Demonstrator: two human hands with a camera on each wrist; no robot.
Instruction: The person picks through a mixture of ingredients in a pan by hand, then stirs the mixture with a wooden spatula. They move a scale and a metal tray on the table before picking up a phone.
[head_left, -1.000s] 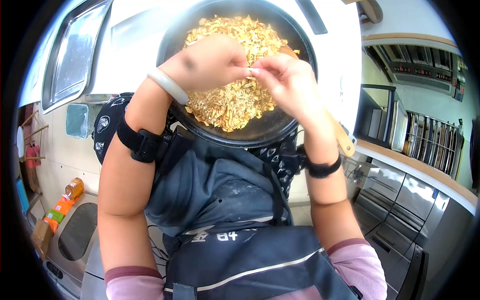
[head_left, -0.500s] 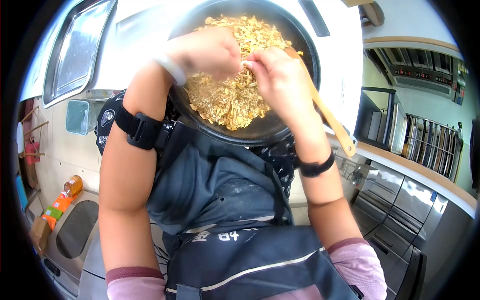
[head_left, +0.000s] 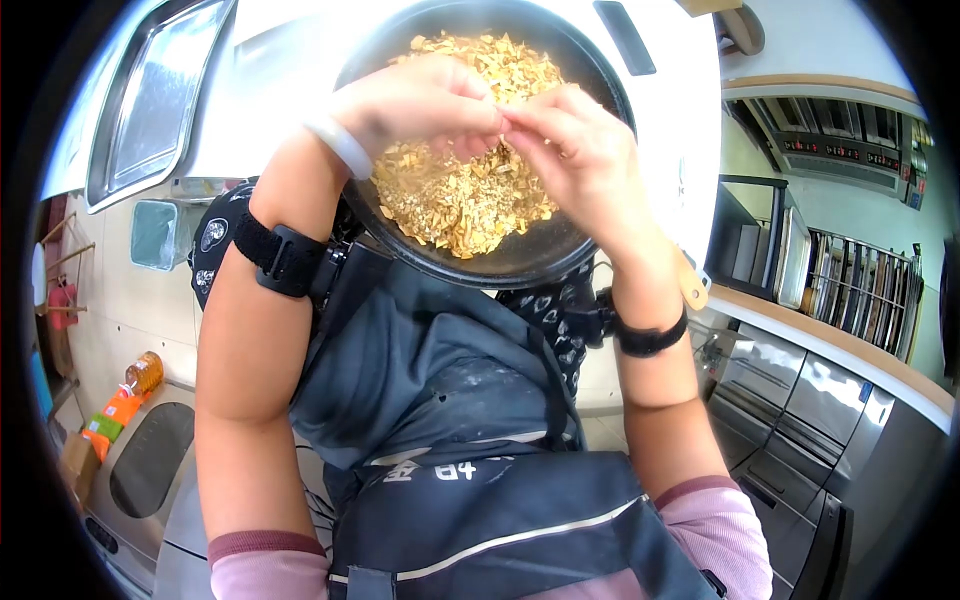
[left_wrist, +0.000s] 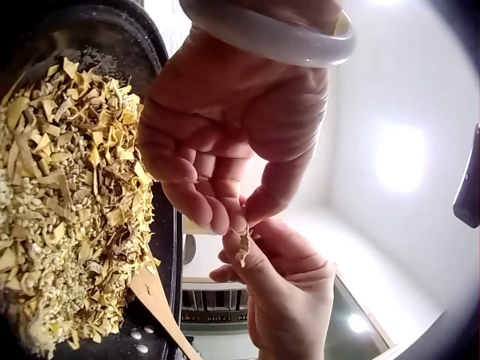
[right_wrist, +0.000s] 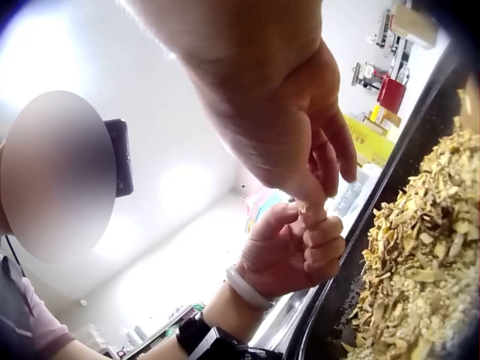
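Above a round black pan (head_left: 470, 279), both hands meet fingertip to fingertip. A small strip of dried peel (left_wrist: 244, 246) shows between them in the left wrist view, pale brown and curled. My left hand (head_left: 425, 100), with a white bangle at the wrist, pinches at one end. From the other side my right hand (head_left: 585, 145) pinches it between thumb and forefinger. Below lies a heap of yellow-brown dried chips (head_left: 485, 225) mixed with pale grains. A wooden spatula (left_wrist: 156, 298) rests in the pan, its handle partly covered by my right forearm in the head view.
A metal tray (head_left: 150, 105) stands at the left on the white surface, and a dark flat object (head_left: 625, 38) lies beyond the pan. Rightward are a rack of trays (head_left: 865, 280) and steel drawers (head_left: 800, 380). A clear bin (head_left: 157, 235) stands lower left.
My right hand and forearm have shifted a little right, covering more of the spatula handle. The left hand's fingers, blurred half a second ago, now meet the right fingertips.
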